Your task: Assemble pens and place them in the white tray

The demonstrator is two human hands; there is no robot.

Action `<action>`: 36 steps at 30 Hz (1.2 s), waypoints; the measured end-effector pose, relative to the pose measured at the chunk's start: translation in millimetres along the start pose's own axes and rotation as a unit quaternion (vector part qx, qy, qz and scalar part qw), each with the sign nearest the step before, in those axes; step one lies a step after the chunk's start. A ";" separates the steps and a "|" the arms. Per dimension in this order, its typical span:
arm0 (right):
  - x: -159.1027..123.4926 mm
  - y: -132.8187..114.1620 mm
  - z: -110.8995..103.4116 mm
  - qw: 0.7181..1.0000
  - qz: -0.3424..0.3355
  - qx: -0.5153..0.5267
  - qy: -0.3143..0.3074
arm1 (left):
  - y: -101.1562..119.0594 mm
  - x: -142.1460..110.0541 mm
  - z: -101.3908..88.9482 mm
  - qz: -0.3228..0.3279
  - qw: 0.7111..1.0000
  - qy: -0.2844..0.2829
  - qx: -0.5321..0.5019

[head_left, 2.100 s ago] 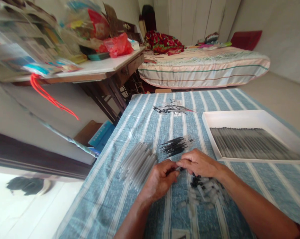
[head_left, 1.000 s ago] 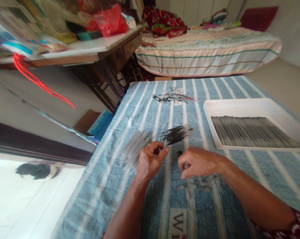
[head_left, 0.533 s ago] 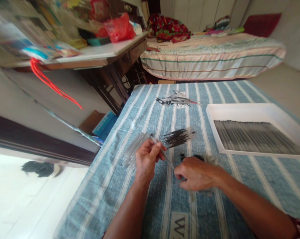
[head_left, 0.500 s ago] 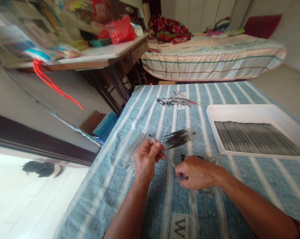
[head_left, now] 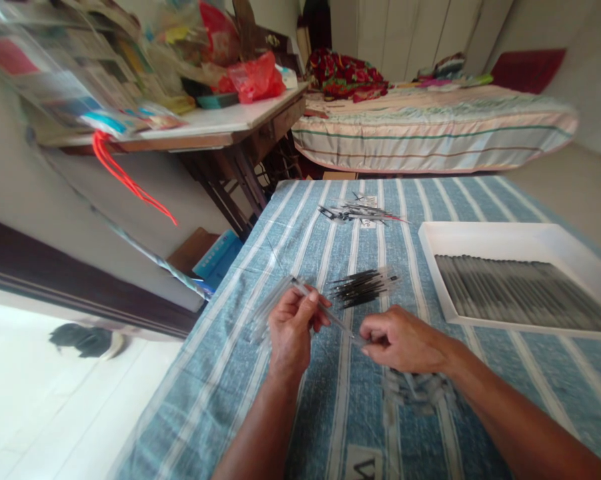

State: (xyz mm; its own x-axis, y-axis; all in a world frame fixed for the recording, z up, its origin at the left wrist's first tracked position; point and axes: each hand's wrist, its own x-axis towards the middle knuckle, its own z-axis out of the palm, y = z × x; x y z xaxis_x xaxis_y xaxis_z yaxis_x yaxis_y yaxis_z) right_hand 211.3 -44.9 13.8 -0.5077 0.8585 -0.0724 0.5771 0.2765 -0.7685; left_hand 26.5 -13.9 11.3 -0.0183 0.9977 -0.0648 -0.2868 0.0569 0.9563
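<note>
My left hand point(head_left: 291, 327) is closed around a slim, translucent grey pen point(head_left: 336, 318), which slants down to the right. At the lower end of that pen, my right hand point(head_left: 405, 341) is pinched; a small clear piece seems to be at its fingertips, too blurred to name surely. Under my left hand lies a bundle of clear pen barrels point(head_left: 266, 308). Dark pen refills point(head_left: 363, 287) are heaped just beyond both hands. Small translucent grey pieces, probably pen caps point(head_left: 419, 393), form a pile below my right wrist.
A white tray point(head_left: 500, 231) holding a row of grey pens point(head_left: 510, 290) stands at the right. Thin black and red-tipped sticks point(head_left: 360, 212) lie at the far end of the striped tablecloth point(head_left: 220, 373). Beyond are a cluttered desk point(head_left: 205, 137) and a bed point(head_left: 430, 143).
My right hand has lifted slightly away from the pile of small grey pieces, uncovering it, and stays at the pen's end. My left hand keeps the pen. The view has tilted slightly.
</note>
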 end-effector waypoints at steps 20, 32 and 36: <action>0.2 -3.9 0.9 0.999 0.003 0.015 0.043 | -1.0 1.0 -0.3 0.013 0.999 0.019 -0.023; 0.9 -2.7 0.5 0.999 0.002 0.001 0.047 | -2.5 -0.1 -0.8 0.026 0.999 0.010 -0.025; 1.5 -2.9 0.5 0.999 0.001 -0.007 0.050 | -3.7 0.1 -1.1 0.030 0.999 0.010 -0.026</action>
State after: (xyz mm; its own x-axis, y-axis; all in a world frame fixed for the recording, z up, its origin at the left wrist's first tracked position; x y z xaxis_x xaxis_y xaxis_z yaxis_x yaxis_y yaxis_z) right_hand 208.5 -44.7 15.6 -0.4401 0.8979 -0.0100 0.5871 0.2794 -0.7597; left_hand 26.5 -14.1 7.4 -0.0555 0.9984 -0.0130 -0.3338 -0.0063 0.9426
